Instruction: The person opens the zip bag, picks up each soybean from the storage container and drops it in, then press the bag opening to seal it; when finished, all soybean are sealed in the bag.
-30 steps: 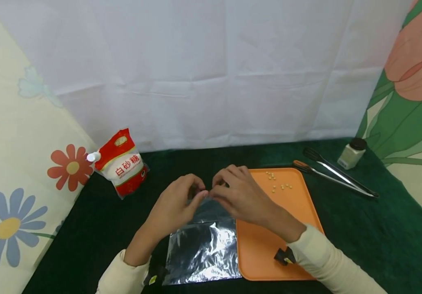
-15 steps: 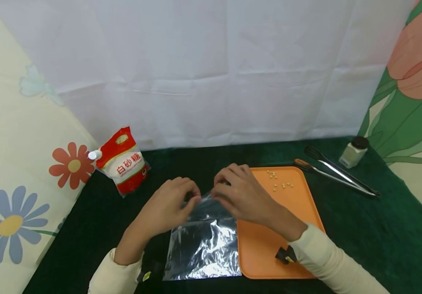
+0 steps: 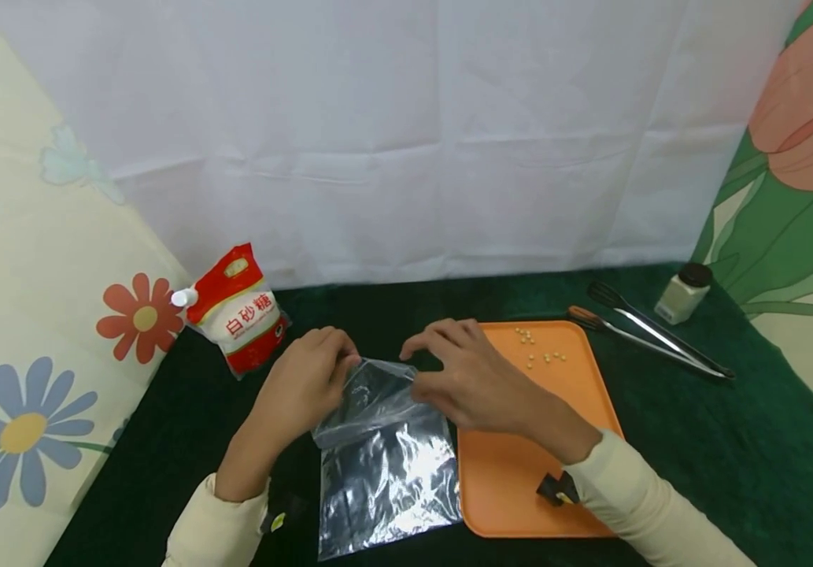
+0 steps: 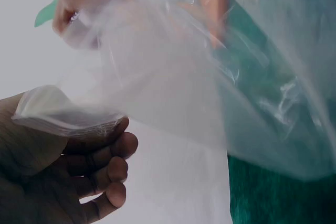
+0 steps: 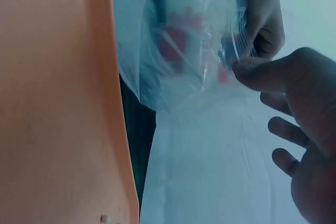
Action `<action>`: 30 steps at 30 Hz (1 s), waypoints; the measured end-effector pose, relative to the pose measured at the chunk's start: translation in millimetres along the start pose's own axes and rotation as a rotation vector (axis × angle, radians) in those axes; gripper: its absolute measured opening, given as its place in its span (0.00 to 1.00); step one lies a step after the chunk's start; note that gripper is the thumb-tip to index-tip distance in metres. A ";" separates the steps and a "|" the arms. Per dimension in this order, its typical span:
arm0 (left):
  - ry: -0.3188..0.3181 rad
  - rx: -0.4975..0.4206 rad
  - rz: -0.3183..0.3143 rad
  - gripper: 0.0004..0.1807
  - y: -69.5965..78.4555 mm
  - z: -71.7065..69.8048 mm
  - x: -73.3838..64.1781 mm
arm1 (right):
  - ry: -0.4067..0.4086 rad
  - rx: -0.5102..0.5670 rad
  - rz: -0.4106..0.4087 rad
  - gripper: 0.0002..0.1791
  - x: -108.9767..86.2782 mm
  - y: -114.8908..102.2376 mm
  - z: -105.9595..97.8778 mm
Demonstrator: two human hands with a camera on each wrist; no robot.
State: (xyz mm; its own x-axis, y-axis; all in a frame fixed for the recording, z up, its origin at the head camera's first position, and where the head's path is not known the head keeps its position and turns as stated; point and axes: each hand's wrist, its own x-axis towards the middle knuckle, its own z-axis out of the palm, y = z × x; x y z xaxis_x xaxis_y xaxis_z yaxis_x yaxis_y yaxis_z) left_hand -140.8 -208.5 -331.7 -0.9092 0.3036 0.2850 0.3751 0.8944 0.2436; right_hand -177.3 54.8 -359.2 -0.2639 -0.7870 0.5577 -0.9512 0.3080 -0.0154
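Observation:
A clear zip bag [image 3: 392, 465] lies partly on the dark green cloth, its upper part folded up between both hands. My left hand [image 3: 303, 382] pinches the bag's upper left edge, thumb against fingers. At the upper right edge, my right hand [image 3: 480, 386] holds the plastic at the thumb, while its index finger stands raised apart. In the right wrist view, the right thumb [image 5: 265, 74] meets the ridged zip strip. Sheer plastic blurs across the left wrist view, and the left hand [image 4: 68, 166] shows below it with the ridged edge along the fingers.
An orange tray [image 3: 519, 480] with several small pale yellow bits [image 3: 525, 337] lies to the right of the bag. Tongs [image 3: 661, 339] and a dark-lidded jar [image 3: 684, 294] are at the back right. A red and white sugar pouch [image 3: 243, 315] stands back left.
My left hand has moved left, away from the right hand, drawing the bag's top edge with it. The bag's upper part has lifted and folded, and the right index finger has risen.

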 end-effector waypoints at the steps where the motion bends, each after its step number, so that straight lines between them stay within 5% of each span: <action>1: 0.004 0.002 -0.004 0.05 -2.1 0.0 0.4 | -0.007 0.020 -0.012 0.04 -0.5 0.2 -0.2; 8: -0.016 -0.062 0.060 0.07 -7.7 -2.5 1.6 | -0.024 0.052 -0.012 0.01 -2.2 1.2 -1.5; 12: -0.072 -0.162 0.184 0.14 -8.8 -8.9 -0.6 | -0.013 -0.024 0.036 0.02 -1.4 2.7 -3.9; 16: -0.139 -0.156 0.297 0.12 -13.1 -16.6 -4.2 | 0.009 -0.032 0.087 0.01 -1.7 5.3 -6.9; 21: -0.288 -0.105 0.215 0.09 -22.5 -24.6 -11.1 | 0.027 -0.041 0.135 0.04 -4.6 9.1 -6.7; 25: -0.355 -0.160 0.124 0.08 -28.2 -27.2 -15.5 | 0.040 -0.062 0.170 0.05 -6.6 11.6 -6.3; 30: -0.394 -0.270 0.138 0.15 -32.4 -23.4 -11.8 | 0.073 -0.044 0.197 0.06 -6.3 13.7 -8.3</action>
State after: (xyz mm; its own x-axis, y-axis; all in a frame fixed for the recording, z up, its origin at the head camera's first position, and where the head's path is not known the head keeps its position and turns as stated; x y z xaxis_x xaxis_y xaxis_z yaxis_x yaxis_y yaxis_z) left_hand -137.9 -248.7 -321.3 -0.8274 0.5610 -0.0280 0.4829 0.7360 0.4744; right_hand -187.3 68.4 -356.0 -0.4300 -0.6687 0.6065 -0.8742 0.4763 -0.0946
